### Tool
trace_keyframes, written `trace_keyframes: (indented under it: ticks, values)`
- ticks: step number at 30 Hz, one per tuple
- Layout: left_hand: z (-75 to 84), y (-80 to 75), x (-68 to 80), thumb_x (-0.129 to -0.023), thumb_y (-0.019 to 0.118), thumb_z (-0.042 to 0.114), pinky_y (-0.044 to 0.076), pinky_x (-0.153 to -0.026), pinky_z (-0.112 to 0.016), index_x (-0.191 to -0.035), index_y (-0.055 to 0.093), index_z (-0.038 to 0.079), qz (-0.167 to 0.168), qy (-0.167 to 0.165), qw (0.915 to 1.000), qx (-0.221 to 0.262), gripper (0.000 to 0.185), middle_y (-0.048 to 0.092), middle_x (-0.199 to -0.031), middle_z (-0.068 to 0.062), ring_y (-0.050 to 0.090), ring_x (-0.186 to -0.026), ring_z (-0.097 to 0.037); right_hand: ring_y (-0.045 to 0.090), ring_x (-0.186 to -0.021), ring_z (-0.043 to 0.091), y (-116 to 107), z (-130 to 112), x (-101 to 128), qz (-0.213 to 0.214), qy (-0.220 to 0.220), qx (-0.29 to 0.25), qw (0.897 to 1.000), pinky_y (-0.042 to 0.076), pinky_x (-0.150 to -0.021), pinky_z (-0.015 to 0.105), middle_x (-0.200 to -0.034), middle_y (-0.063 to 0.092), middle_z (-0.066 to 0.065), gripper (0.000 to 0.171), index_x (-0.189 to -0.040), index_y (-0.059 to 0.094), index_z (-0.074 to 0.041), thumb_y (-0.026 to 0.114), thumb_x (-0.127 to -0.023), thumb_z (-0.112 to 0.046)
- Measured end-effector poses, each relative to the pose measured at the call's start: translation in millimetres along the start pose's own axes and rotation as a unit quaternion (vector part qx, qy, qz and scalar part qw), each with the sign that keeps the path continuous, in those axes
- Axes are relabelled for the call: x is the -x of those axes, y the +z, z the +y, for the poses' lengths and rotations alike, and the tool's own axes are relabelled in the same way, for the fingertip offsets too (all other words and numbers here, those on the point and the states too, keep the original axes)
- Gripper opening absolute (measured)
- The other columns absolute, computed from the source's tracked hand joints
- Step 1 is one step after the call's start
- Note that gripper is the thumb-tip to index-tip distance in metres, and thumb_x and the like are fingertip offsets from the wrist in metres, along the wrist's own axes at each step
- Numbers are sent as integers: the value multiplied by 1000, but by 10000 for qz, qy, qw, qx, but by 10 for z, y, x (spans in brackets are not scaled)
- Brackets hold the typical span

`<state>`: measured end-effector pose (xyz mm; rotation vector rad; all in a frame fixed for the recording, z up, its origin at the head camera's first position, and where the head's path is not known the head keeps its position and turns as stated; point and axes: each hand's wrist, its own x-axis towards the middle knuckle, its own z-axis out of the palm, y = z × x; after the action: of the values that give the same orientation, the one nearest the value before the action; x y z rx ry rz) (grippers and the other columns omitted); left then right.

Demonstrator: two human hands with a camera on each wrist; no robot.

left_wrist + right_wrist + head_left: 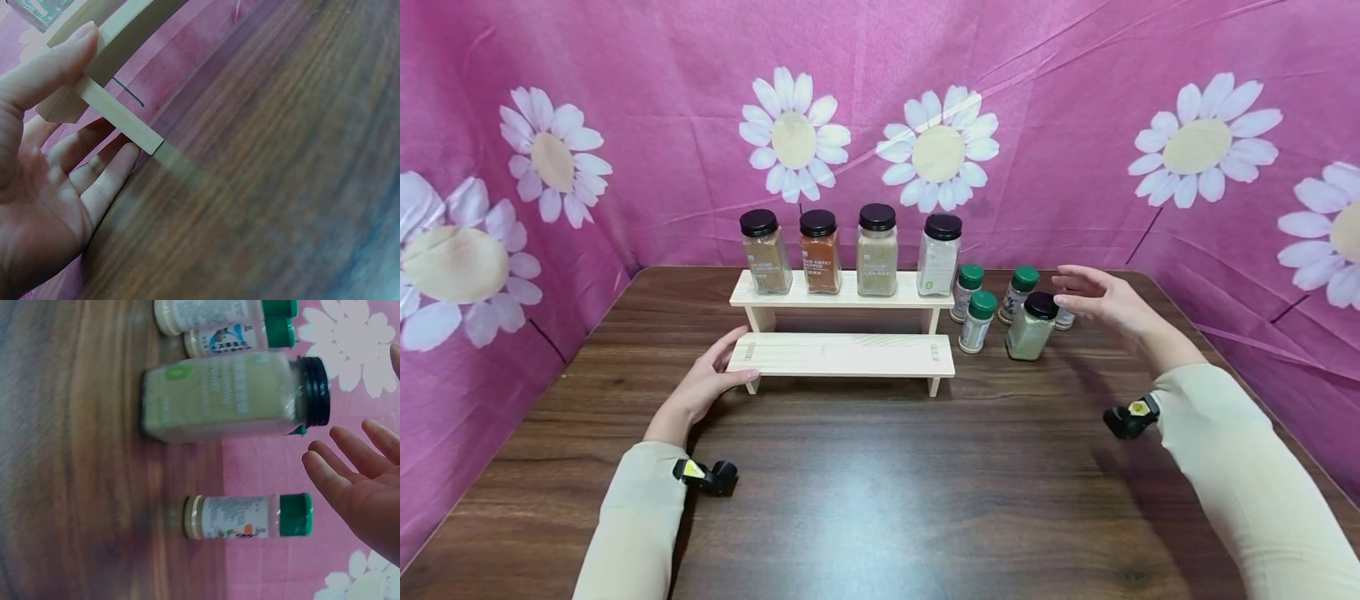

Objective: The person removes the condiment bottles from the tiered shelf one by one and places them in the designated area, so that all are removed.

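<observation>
Head view is showing a two-tier wooden rack (842,354) sitting on the dark wood table (880,492), with four black-lidded spice jars (850,250) lining its upper shelf. Left hand (703,387) is holding the lower shelf's left end: thumb lying on the top board, fingers going under it beside the leg. Left wrist view is confirming this, thumb (59,62) pressing on the board edge, fingers (103,172) lying fairly straight below, next to the rack's leg (119,115). Right hand (1101,300) is hovering just above and to the right of a black-lidded jar of pale green powder (1030,327), fingers spread and relaxed, touching nothing. Right wrist view is showing the same: open palm (362,487) sitting apart from the jar's cap (312,390). Small green-capped bottles (981,321) are standing between that jar and the rack's right end, one more (250,515) sitting on the jar's other side. Pink daisy-print cloth (1075,100) is wrapping around the table's back and sides.
</observation>
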<state>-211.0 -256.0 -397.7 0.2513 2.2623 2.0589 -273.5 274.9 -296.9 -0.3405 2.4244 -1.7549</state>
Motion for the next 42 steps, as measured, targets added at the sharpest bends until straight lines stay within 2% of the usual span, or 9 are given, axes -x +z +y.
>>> trace_keyframes:
  ticks: [4, 8, 11, 12, 18, 19, 21, 36, 42]
  values:
    - [-4, -3, 1, -76, 61, -1, 39, -78, -19, -137, 16, 3, -6, 0, 10000, 7, 76, 38, -121, -13, 46, -97, -7, 50, -96, 4, 51, -98, -23, 5, -254, -452, 9987, 42, -75, 18, -112, 52, -4, 43, -123, 41, -12, 56, -83, -7]
    - [-12, -4, -1, -76, 61, -1, 39, -79, -19, -137, 16, 3, -27, 1, 10000, 5, 76, 37, -122, -15, 46, -97, -7, 52, -98, 11, 116, -151, -68, -41, -556, -944, 9940, 40, -82, 22, -112, 52, 3, 43, -122, 43, -8, 58, -82, -6]
    - [-11, -3, -1, -76, 61, -1, 39, -79, -19, -137, 16, 3, -33, -13, 10000, 1, 76, 36, -123, -16, 46, -97, -7, 49, -104, 17, 136, -120, -130, -192, -790, -915, 9925, 38, -84, 23, -116, 49, 7, 50, -124, 42, -7, 63, -79, -15]
    - [-10, -3, -1, -76, 61, -1, 39, -79, -20, -137, 16, 3, -34, -16, 10000, 8, 76, 36, -123, -16, 46, -97, -7, 48, -104, 18, 50, 62, -294, -380, -899, -1176, 9883, 38, -85, 24, -117, 48, 9, 51, -123, 44, -7, 64, -78, -17]
    - [2, -5, 9, -76, 61, -2, 40, -78, -20, -137, 16, 3, -29, 6, 10000, 74, 76, 39, -120, -11, 47, -96, -7, 41, -111, 19, 225, -24, -364, -128, -813, -483, 9954, 33, -91, 33, -122, 45, 11, 54, -126, 43, -10, 64, -78, -27]
    - [4, -5, 10, -76, 60, -3, 40, -78, -20, -137, 16, 3, -27, 7, 10000, 84, 76, 39, -119, -10, 47, -96, -7, 39, -112, 19, 371, -232, -222, 114, -681, -71, 9976, 32, -91, 32, -123, 44, 9, 55, -127, 41, -11, 62, -79, -28]
    - [7, -7, 11, -76, 60, -3, 40, -78, -20, -137, 16, 3, -29, 8, 10000, 92, 75, 39, -119, -10, 46, -96, -7, 39, -113, 21, 473, -307, -220, 296, -599, 25, 9978, 33, -89, 29, -121, 46, 7, 53, -127, 40, -10, 61, -80, -24]
    - [26, 9, -1, -77, 61, 0, 39, -79, -19, -137, 16, 4, -35, -61, 10000, -32, 75, 34, -124, -19, 45, -97, -7, 47, -102, 18, 944, -374, -328, 792, -849, -721, 9906, 40, -80, 23, -108, 52, 4, 50, -122, 42, -3, 63, -78, -13]
    - [17, 11, 2, -77, 61, -1, 39, -79, -19, -137, 16, 3, -25, -57, 10000, 32, 75, 36, -122, -16, 46, -96, -6, 46, -103, 20, 1104, -396, -392, 1019, -776, -601, 9899, 37, -86, 30, -111, 49, 10, 54, -124, 38, 0, 64, -78, -15]
